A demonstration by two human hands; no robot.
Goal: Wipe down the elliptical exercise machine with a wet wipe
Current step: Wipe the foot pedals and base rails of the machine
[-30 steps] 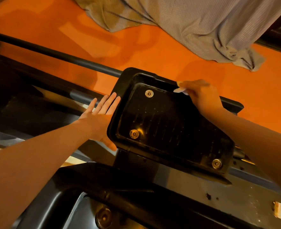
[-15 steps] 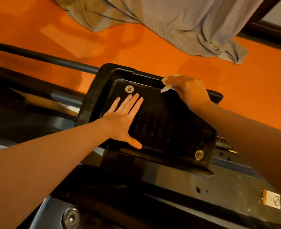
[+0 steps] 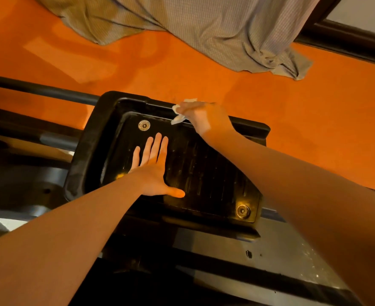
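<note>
Orange floor (image 3: 248, 89) is seen behind the black ribbed plastic foot pedal (image 3: 204, 173), braced by the flat, straight-fingered left hand (image 3: 153, 173). Its far rim is being wiped with the crumpled white wet wipe (image 3: 179, 113), held in the grip of the right hand (image 3: 204, 118); most of the machine is judged left to do.

Left hand (image 3: 153, 171) flat on black pedal (image 3: 204, 173), right hand (image 3: 204, 117) with wet wipe (image 3: 179, 111) at its far rim.

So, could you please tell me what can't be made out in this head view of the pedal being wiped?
- Wet wipe: mostly hidden inside the right hand; only its white ends show.
- Pedal surface under the left hand: covered by the flat palm and the forearm.
- Pedal's near-left corner: hidden behind the left forearm.
- Rest of the elliptical: cut off by the left and bottom edges, and too dark to read.
- Grey cloth: cut off by the top edge.
</note>
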